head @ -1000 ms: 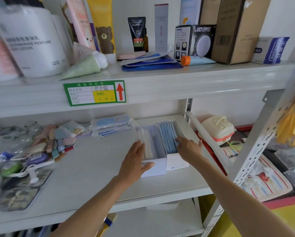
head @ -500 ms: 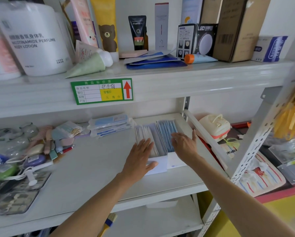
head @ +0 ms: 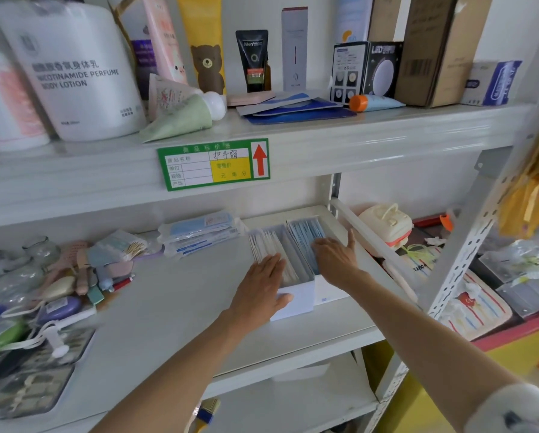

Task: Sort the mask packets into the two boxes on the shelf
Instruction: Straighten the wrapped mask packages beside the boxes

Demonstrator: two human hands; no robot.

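- Standing upright in rows, the white mask packets (head: 269,250) fill the left box (head: 296,300) and the blue mask packets (head: 304,237) fill the right box (head: 330,295); both boxes sit side by side, touching, on the middle shelf (head: 174,304) near its right end.
- The left hand (head: 259,292) lies flat with straight fingers over the near end of the white packets, its thumb against the front wall of the left box.
- The right hand (head: 335,257) rests with fingers spread on top of the blue packets, thumb raised and pointing away along the right side; it pinches nothing.
- Just behind and left of the boxes lies a loose stack of bagged blue masks (head: 199,231), flat on the same shelf.
- Farther left, a heap of small items (head: 62,276) covers the shelf's left part, with cotton swabs (head: 130,246) among them.
- A green price label (head: 213,164) with a red arrow is stuck on the edge of the upper shelf (head: 355,145).
- On that upper shelf stand a big white body lotion bottle (head: 71,73), a yellow bear tube (head: 207,51), a black tube (head: 252,59), an LED lamp box (head: 382,68) and a brown carton (head: 440,48).
- To the right, beyond the shelf frame, a cream case (head: 385,221) sits on a cluttered surface.
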